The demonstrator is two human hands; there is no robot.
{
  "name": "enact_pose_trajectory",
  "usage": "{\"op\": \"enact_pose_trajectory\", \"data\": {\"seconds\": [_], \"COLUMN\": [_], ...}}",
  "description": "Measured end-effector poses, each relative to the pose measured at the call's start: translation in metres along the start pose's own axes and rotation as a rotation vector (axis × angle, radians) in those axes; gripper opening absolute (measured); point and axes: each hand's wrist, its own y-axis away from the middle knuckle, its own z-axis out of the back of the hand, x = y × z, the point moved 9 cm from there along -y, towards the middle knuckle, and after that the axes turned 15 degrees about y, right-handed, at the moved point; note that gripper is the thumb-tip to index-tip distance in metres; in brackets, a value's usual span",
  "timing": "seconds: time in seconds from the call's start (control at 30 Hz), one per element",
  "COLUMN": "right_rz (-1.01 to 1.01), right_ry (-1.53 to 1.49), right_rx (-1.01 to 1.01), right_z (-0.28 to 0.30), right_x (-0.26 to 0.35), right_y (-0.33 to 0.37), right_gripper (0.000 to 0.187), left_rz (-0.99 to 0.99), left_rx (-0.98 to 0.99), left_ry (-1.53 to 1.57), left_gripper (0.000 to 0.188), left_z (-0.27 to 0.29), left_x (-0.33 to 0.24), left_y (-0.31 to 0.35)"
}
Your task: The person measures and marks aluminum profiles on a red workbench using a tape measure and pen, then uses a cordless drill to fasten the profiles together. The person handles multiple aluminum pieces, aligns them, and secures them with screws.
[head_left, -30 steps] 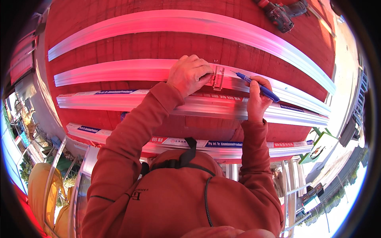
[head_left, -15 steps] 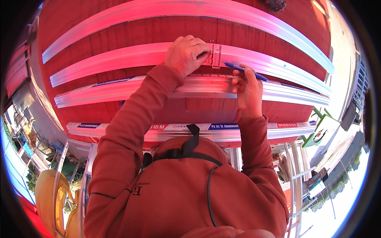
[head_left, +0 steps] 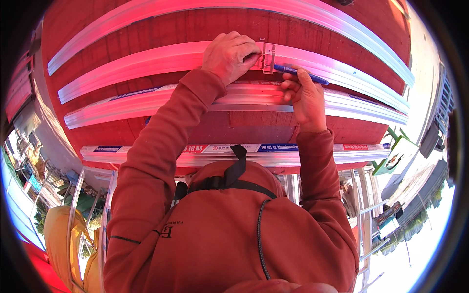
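My left hand rests on the second aluminium profile from the far side. Its thumb and fingers are pinched at the left edge of a small slotted, see-through or shiny bracket-like piece, which lies across the profile; its material I cannot make out. In my right hand is a blue pen, held between thumb and fingers. The pen's tip points left and meets or nearly meets the right edge of the small piece.
Another long profile lies beyond, and a further one closer to me, all on a dark red tabletop. At the near edge runs a profile with a printed film strip. A green object stands at right.
The pen tip has come closer to the small piece's right edge. My left hand keeps its pinch. The whole scene sits slightly higher in the picture.
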Motion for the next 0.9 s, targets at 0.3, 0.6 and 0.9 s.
{"op": "enact_pose_trajectory", "data": {"seconds": [0.3, 0.6, 0.9], "right_rz": [0.005, 0.023, 0.031], "right_ry": [0.05, 0.061, 0.07], "right_rx": [0.003, 0.006, -0.001], "right_z": [-0.0015, -0.0025, -0.003], "right_x": [0.0007, 0.0026, 0.0029], "right_y": [-0.0011, 0.0, 0.0011], "right_gripper": [0.029, 0.03, 0.03], "left_rz": [0.008, 0.015, 0.013], "left_rx": [-0.009, -0.004, -0.003], "left_ry": [0.037, 0.038, 0.045], "left_gripper": [0.018, 0.018, 0.018], "left_z": [0.0009, 0.0004, -0.0004], "left_x": [0.0008, 0.0012, 0.0024], "left_y": [-0.0004, -0.0006, 0.0]}}
